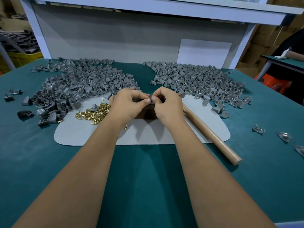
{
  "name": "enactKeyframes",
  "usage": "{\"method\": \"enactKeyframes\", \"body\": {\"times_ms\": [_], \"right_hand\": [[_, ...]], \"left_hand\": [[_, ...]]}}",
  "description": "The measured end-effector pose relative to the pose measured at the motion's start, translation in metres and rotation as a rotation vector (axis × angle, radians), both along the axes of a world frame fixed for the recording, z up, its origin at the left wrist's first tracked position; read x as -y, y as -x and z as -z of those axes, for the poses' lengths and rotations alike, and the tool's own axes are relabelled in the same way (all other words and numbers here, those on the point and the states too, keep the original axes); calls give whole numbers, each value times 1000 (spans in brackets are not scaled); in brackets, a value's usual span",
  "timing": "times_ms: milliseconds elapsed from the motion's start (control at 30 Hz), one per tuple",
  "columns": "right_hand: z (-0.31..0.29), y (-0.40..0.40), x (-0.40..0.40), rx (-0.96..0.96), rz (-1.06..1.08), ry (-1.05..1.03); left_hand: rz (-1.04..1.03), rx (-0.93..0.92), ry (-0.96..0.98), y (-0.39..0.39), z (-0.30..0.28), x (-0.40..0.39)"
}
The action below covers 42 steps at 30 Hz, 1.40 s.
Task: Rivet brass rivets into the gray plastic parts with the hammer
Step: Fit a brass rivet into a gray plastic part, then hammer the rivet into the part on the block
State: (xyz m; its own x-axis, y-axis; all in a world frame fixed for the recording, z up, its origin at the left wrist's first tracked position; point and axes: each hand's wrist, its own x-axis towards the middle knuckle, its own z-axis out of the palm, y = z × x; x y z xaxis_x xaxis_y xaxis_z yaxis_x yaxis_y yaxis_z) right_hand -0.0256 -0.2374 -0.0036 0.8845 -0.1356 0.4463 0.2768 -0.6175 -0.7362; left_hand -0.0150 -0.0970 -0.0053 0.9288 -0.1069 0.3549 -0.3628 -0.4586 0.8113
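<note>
My left hand [127, 102] and my right hand [166, 104] meet above a dark block [148, 114] on a pale grey mat [85, 134]. Both pinch one small gray plastic part [150, 98] between fingertips and thumbs; most of it is hidden by the fingers. Whether a rivet is in it cannot be seen. A heap of brass rivets [94, 112] lies on the mat just left of my left wrist. The hammer [212, 134], with a wooden handle, lies on the mat to the right of my right hand, handle end toward me, its head hidden behind my hand.
Two large piles of gray plastic parts lie on the green table: one at back left [77, 84], one at back right [200, 81]. Loose parts lie at the right edge [258, 129]. A white backboard [125, 40] closes the rear. A person's arm [294, 55] rests on a neighbouring table.
</note>
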Motion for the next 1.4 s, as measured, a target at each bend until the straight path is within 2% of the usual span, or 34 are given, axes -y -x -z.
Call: {"method": "enactKeyframes", "body": {"times_ms": [67,133,200,267,300,367,433,500,567,733,900,1000,1100,1167,1300,1400], "right_hand": [[-2,3,1,-23,-24,-8],[-10,7,5,-36,-33,-108],[-19,10,14,-24,63,-262],[-25,16,30,-32,236,-321],[-25,21,40,-64,324,-246],[-21,32,60,-206,473,126],[-16,44,69,-401,482,414],[-11,51,67,-503,435,575],[-11,53,61,-513,403,656],[-20,47,55,-572,401,538],[-28,52,56,-394,461,582],[-33,60,61,-256,475,531],[-34,72,61,-109,399,429],[-36,80,60,-92,351,425],[-39,82,54,-134,370,607],[-36,85,46,-95,378,599]], "left_hand": [[-12,14,-24,1,0,0],[-12,9,-18,0,1,0],[-21,-2,3,0,3,1],[-42,0,6,0,5,3],[-57,5,-1,0,6,3],[-85,17,-18,-1,7,4],[-93,12,-15,-1,7,4],[-75,-11,20,0,6,4],[-48,-45,49,0,5,3],[-11,-131,27,-4,0,1],[-44,-127,11,-1,0,2],[-72,-116,48,2,4,5],[-145,-91,52,4,9,9],[-199,-53,49,7,11,12],[-293,45,12,12,12,16],[-288,62,32,11,15,17]]}}
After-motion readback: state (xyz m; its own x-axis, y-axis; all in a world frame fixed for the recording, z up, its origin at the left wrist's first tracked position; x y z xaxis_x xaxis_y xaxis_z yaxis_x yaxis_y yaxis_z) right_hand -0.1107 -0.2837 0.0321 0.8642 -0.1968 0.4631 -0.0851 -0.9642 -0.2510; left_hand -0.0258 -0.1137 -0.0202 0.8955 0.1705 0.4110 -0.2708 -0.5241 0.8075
